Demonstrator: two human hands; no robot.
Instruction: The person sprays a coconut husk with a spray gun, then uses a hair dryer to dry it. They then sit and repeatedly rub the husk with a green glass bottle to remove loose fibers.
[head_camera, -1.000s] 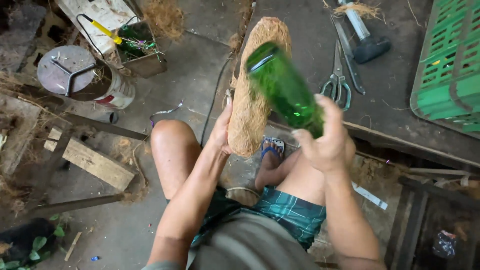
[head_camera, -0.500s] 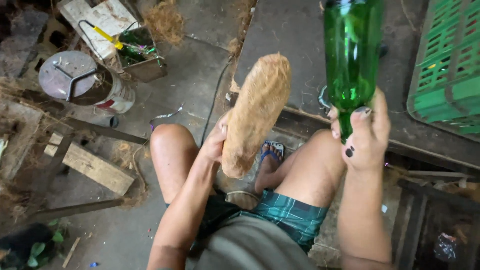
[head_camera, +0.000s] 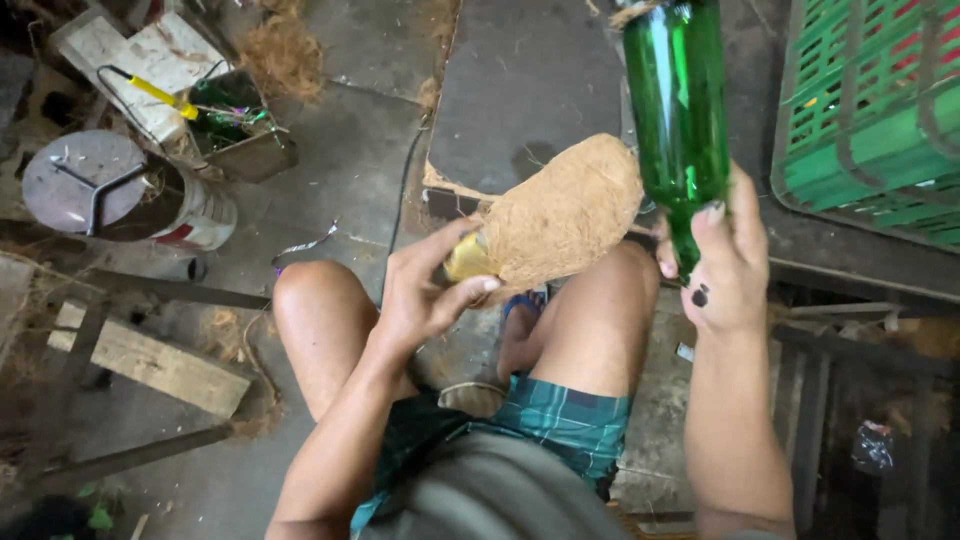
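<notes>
— Well, what do the hands hold?
— The left hand grips a fibrous coconut husk by its lower end, above the knees; the right hand clasps a green glass bottle by the neck, base up.
— How do they handle?
— Husk light, rough, grippy. Bottle heavy, slick, breakable; best held at the neck.

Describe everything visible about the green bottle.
The green bottle is clear, dark green glass, smooth and unlabelled as far as it shows. It is held upside down, neck downward, its base cut off by the frame's top edge. The right hand grips its neck. Its body hangs just right of the brown fibre bundle; contact there is unclear.
</notes>
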